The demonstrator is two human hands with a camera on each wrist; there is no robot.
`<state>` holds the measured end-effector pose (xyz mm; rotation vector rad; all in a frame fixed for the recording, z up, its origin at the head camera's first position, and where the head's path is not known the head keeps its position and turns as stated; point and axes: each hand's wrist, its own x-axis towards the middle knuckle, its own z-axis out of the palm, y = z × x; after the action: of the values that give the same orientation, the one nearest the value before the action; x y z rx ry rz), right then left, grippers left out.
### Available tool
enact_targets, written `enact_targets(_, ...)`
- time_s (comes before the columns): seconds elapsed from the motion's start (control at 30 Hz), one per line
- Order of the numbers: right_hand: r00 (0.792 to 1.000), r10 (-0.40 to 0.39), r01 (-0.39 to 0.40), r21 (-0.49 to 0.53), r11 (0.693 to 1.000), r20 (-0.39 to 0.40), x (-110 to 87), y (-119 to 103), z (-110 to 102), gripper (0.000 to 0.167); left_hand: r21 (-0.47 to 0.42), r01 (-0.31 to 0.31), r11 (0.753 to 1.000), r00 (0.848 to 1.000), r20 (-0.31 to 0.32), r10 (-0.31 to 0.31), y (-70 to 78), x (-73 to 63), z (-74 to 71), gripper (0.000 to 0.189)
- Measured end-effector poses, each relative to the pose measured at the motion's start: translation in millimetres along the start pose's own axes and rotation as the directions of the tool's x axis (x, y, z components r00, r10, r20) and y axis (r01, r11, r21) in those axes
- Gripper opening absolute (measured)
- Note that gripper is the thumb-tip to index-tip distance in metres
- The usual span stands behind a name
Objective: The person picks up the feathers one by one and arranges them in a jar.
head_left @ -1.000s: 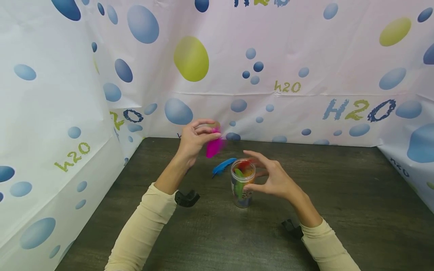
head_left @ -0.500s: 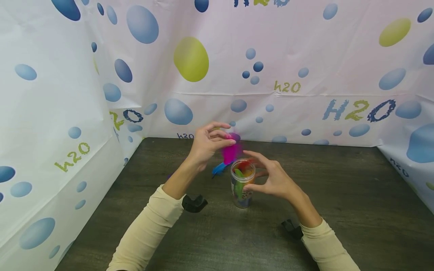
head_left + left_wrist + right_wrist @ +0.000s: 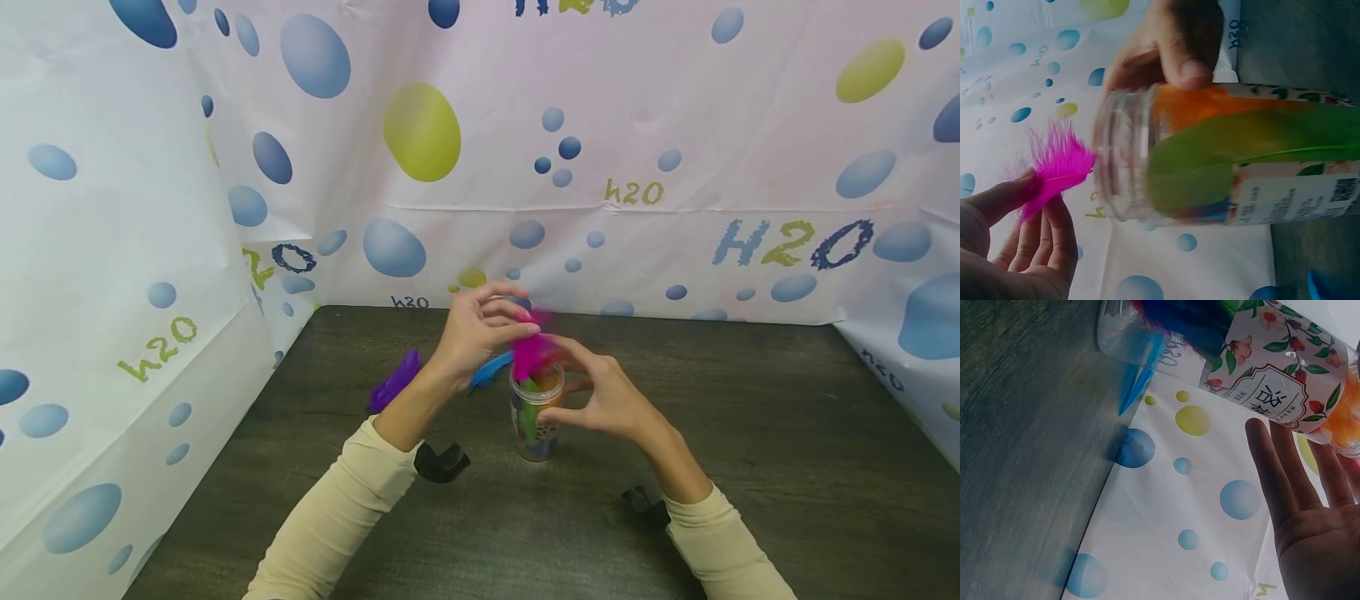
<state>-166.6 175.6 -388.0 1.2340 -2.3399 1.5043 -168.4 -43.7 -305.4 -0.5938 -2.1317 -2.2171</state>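
Observation:
My left hand (image 3: 474,337) pinches a bright pink feather (image 3: 531,357) between thumb and fingers, right over the mouth of a clear plastic jar (image 3: 534,446). In the left wrist view the pink feather (image 3: 1060,172) points at the threaded rim. The jar stands upright on the table and has a floral label (image 3: 1310,353). Inside it show a green feather (image 3: 1204,165), an orange feather (image 3: 1188,103) and darker blue ones. My right hand (image 3: 607,396) holds the jar near its top, thumb in front and fingers behind it.
A blue feather (image 3: 489,371) lies on the dark wooden table (image 3: 750,433), just behind and left of the jar. Farther left, beside my left forearm, lies a purple feather (image 3: 395,383). A white bubble-patterned sheet (image 3: 495,167) borders the table at the back and sides.
My left hand has carried the pink feather rightward and down to the jar mouth. The purple feather has come into sight from behind the left arm. My right hand stays at the jar.

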Motion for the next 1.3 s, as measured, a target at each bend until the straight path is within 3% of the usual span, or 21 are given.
enact_targets(0.2,1.0,-0.008,0.008,0.009,1.0,-0.004,0.3,1,-1,0.093,0.001,-0.021,1.0,1.0,0.006,0.021,-6.7,-2.7,1.9,0.035)
enact_targets(0.5,1.0,-0.006,0.006,-0.007,1.0,-0.003,-0.1,0,-1,0.091,-0.019,-0.07,0.997,0.998,0.004,0.07,-2.2,2.4,6.2,0.035)
enact_targets(0.73,1.0,-0.015,0.015,-0.002,1.0,-0.004,0.9,0,-2,0.092,0.041,-0.058,0.997,0.998,0.003,0.058,-13.0,-3.6,4.0,0.034)
enact_targets(1.1,1.0,-0.022,0.022,0.001,1.0,-0.003,-1.0,0,-1,0.092,0.025,-0.097,0.995,0.995,0.001,0.097,-13.4,5.3,6.2,0.033)
enact_targets(1.3,0.999,-0.034,0.034,0.01,0.999,-0.001,-0.1,2,0,0.092,0.046,-0.076,0.996,0.997,-0.002,0.077,-19.8,-0.8,3.2,0.033)
